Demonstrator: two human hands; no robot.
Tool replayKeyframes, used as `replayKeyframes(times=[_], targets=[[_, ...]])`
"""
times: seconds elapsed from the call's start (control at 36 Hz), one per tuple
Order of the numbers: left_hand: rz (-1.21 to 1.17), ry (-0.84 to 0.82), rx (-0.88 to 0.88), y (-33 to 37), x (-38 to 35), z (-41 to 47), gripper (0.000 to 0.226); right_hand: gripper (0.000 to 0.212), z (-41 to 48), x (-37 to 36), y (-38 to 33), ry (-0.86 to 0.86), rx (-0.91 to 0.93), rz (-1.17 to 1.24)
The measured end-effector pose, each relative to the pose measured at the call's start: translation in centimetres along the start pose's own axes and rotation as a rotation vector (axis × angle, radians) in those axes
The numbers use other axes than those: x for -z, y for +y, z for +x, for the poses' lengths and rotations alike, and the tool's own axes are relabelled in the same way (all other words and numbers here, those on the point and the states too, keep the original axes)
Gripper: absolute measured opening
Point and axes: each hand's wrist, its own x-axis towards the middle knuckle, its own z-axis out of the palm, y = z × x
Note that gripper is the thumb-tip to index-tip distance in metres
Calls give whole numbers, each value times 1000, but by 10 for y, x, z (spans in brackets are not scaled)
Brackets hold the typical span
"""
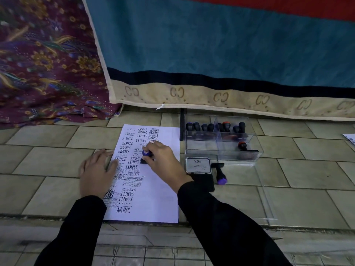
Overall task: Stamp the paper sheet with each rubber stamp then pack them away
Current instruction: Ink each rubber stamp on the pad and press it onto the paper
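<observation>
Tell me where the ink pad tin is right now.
In the head view, the ink pad tin sits on the tiled floor just right of the paper sheet, in front of the clear stamp box, beside the right hand.

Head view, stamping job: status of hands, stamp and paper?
Right hand pressing purple-capped stamp onto paper sheet. Left hand flat, pinning sheet's left edge. Nothing in the way.
</observation>
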Motion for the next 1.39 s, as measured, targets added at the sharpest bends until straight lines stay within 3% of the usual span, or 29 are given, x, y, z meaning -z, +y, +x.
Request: replayKeyframes(times=[0.64,0.86,1.06,1.17,1.39], targets=[[32,-33,-3,-2,-2,-1,32,8,-7,-1,-6,-62,54,-53],[21,-26,-10,-4,-3,0,31,15,4,0,-5,-55,-60,-2],[8,-17,-13,-6,-4,0,29,18,1,45,3,268,-147,166],[-3,-13,-3,-6,-5,1,29,31,-16,91,11,467,-167,180],[-10,-13,-1,-5,-4,1,29,21,-90,147,55,504,-205,112]])
